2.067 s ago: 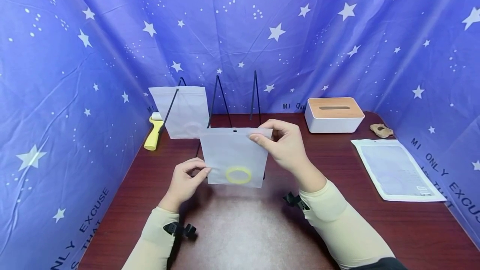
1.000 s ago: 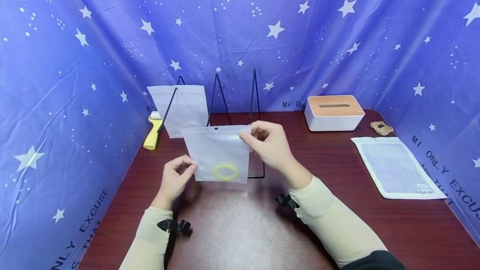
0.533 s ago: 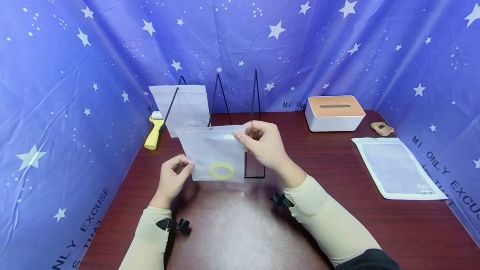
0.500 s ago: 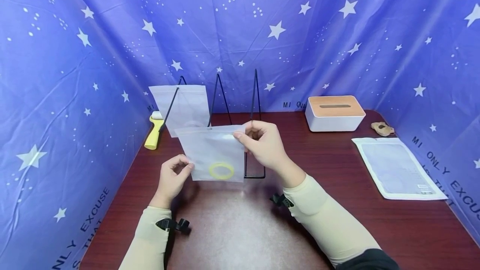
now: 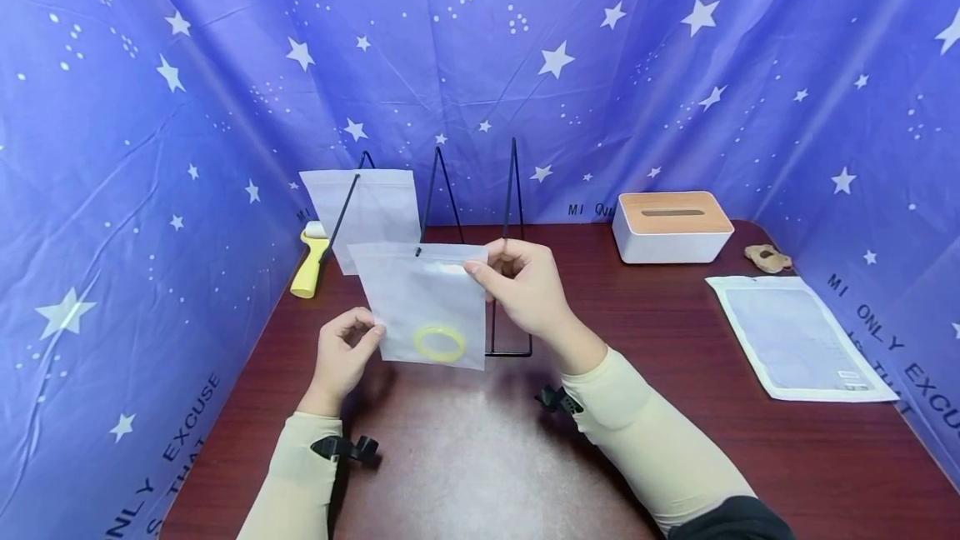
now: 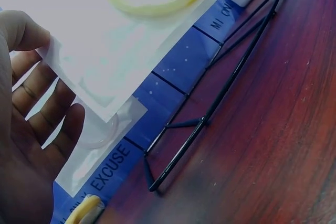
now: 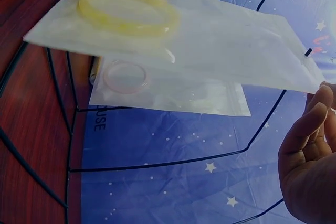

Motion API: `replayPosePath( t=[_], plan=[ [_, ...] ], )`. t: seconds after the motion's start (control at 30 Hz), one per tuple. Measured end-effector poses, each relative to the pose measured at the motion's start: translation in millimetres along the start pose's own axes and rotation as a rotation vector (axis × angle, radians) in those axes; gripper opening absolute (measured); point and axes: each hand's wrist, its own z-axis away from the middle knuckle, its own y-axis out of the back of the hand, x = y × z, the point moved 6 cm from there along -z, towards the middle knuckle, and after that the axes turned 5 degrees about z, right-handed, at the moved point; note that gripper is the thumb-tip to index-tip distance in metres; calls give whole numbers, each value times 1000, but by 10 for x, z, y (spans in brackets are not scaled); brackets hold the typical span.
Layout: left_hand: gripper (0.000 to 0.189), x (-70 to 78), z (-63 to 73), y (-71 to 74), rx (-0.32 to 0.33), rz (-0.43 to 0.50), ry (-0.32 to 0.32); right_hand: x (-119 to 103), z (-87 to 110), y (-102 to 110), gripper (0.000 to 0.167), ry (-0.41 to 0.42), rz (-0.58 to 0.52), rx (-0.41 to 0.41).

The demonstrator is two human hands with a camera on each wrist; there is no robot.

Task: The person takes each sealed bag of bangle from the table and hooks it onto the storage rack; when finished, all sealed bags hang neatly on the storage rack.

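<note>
A white translucent zip bag [image 5: 431, 286] with a yellow ring [image 5: 417, 344] inside is held up between both hands. My left hand [image 5: 341, 359] pinches its left edge low down, thumb in front. The right hand [image 5: 531, 288] pinches its upper right corner. Behind the bag stands a black wire rack [image 5: 448, 194] with three prongs. The middle prong's tip [image 7: 308, 52] pokes through the hole at the bag's top. On the left prong hangs another white bag [image 5: 382, 211], with a faint pinkish ring [image 7: 107, 80] inside.
A yellow-handled roller [image 5: 306, 269] lies left of the rack. At the back right are a white tissue box [image 5: 671, 250] with a wooden lid and a small brown object [image 5: 767, 258]. A flat white package [image 5: 795, 340] lies on the right of the table.
Both hands have carried the bag leftward from before the rack's right side. Its hole now sits over the middle prong's tip. The other bag still hangs on the left prong.
</note>
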Motion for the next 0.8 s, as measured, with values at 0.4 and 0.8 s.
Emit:
replayPosePath(
  t=[0.4,0.8],
  plan=[
    [14,-66,-24,12,49,-51,24,129,-82,30,11,-9,16,32],
    [5,54,-202,-42,62,-113,57,225,-161,34,11,-20,61,55]
  ],
)
